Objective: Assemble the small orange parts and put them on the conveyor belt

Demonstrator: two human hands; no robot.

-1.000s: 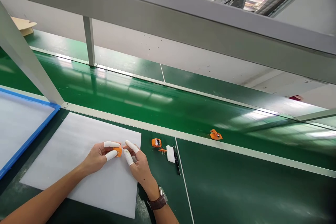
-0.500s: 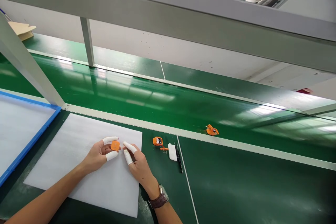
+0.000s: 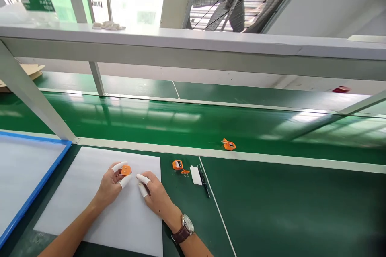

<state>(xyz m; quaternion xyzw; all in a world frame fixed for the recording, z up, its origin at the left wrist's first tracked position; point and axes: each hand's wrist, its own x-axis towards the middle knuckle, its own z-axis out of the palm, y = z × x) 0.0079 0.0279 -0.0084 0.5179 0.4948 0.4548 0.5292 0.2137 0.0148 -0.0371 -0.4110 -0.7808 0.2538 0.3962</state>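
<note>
My left hand point(image 3: 111, 184), with white covers on thumb and forefinger, pinches a small orange square plastic part point(image 3: 126, 170) above a white sheet point(image 3: 120, 213). Just to the right is my right hand point(image 3: 155, 194), also with two covered fingertips. Its thumb and forefinger are bent and slightly apart, nothing is visible between them, and they do not touch the part. Beyond the sheet's right edge lie an orange-framed piece point(image 3: 177, 164), a smaller orange piece with metal prongs point(image 3: 185, 172), a white block point(image 3: 196, 175) and a thin black pen-like tool point(image 3: 204, 181).
Another orange piece point(image 3: 229, 145) lies on the green belt point(image 3: 169, 124) behind the bench's pale rail point(image 3: 256, 158). A blue-edged white panel point(image 3: 27, 180) is at the left. A slanted grey post point(image 3: 36, 96) and a crossbar point(image 3: 193, 52) frame the bench.
My right hand has drawn slightly away from the orange part, widening the gap. My left hand still holds the part. The camera has tilted up, and the piece on the belt appears farther left.
</note>
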